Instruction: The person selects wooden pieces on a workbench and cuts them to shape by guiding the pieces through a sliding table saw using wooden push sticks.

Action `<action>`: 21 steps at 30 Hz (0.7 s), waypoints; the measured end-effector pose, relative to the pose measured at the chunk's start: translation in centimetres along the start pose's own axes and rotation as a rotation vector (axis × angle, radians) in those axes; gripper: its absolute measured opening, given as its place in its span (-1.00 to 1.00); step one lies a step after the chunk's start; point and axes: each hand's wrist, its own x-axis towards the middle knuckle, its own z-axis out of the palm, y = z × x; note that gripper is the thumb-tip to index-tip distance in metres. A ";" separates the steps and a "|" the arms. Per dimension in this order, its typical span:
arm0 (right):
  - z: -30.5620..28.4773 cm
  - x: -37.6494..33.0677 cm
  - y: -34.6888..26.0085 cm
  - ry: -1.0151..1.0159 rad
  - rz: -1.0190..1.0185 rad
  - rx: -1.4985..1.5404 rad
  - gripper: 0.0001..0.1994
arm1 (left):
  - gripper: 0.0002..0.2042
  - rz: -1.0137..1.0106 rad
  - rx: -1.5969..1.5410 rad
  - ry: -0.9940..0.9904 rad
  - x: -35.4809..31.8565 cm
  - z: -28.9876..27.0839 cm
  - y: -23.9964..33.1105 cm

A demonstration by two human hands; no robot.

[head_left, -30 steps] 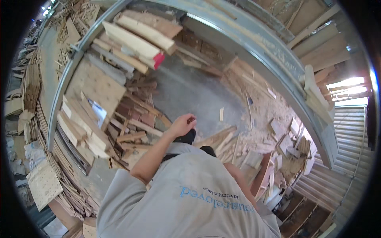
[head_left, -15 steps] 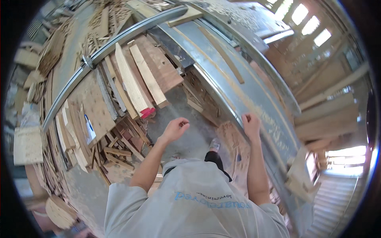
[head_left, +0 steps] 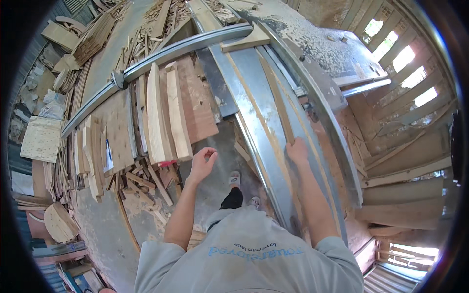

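Observation:
My right hand (head_left: 297,150) rests on the near end of a long thin wooden strip (head_left: 276,95) that lies along the shiny metal saw table (head_left: 246,93). The fingers press down on the strip's end. My left hand (head_left: 202,163) hangs in the air above the concrete floor, fingers loosely curled and holding nothing. It is close to the near ends of two thick pale planks (head_left: 166,119) stacked to the left of the table.
A metal rail (head_left: 161,56) crosses over the plank stack. Broken offcuts (head_left: 141,180) litter the floor at left. A sawdust-covered machine bed (head_left: 322,44) lies beyond the table. A plywood sheet (head_left: 41,139) lies far left, wooden beams (head_left: 405,166) at right.
The view has swung toward the saw table. My right hand came forward and settled on the wooden strip. My left hand stays raised and empty.

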 end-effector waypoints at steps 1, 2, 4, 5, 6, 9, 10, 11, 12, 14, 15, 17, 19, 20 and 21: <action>1.0 0.9 2.5 0.017 0.009 -0.013 -0.59 | -0.83 0.040 0.007 0.029 2.3 0.8 0.2; 2.0 1.9 5.7 -0.025 0.136 0.265 -0.64 | -0.83 0.062 -0.019 0.014 4.9 2.1 0.3; 0.8 3.5 5.6 -0.075 0.243 0.551 -0.68 | -0.85 0.014 -0.194 0.126 9.7 3.1 -0.4; -1.7 3.2 1.3 -0.222 0.303 0.679 -0.71 | -0.84 -0.092 -0.129 0.136 11.5 2.4 0.0; -4.5 3.3 -1.6 -0.351 0.366 0.799 -0.73 | -0.84 -0.092 -0.134 0.139 14.2 2.4 -0.9; -7.7 5.4 -2.2 -0.254 0.331 0.886 -0.76 | -0.77 0.008 -0.241 0.228 24.6 4.2 -3.7; -8.6 6.6 -1.8 -0.239 0.337 0.876 -0.76 | -0.72 0.084 -0.106 0.288 27.9 4.7 -4.0; -9.3 7.5 -1.2 -0.127 0.220 0.757 -0.78 | -0.67 0.153 0.035 0.348 30.6 5.2 -4.1; -10.3 8.1 -1.3 -0.019 0.110 0.634 -0.80 | -0.67 0.151 0.025 0.335 33.0 5.8 -3.7; -12.7 10.2 -2.4 -0.006 0.106 0.542 -0.81 | -0.59 0.124 0.180 0.462 37.1 6.6 -3.3; -13.8 11.6 -3.0 0.011 0.091 0.457 -0.81 | -0.59 0.126 0.173 0.458 38.6 7.1 -3.2; -14.7 13.9 -3.5 0.032 0.069 0.419 -0.80 | -0.51 0.008 0.257 0.470 41.1 7.8 -2.9; -15.0 16.3 -3.6 0.032 0.071 0.358 -0.78 | -0.47 0.023 0.292 0.460 42.8 8.4 -2.9; -15.3 17.1 -4.2 0.029 0.064 0.359 -0.78 | -0.44 0.031 0.335 0.448 43.2 8.5 -3.2; -15.7 17.8 -4.7 0.005 0.081 0.320 -0.78 | -0.44 0.028 0.337 0.455 43.5 8.7 -3.6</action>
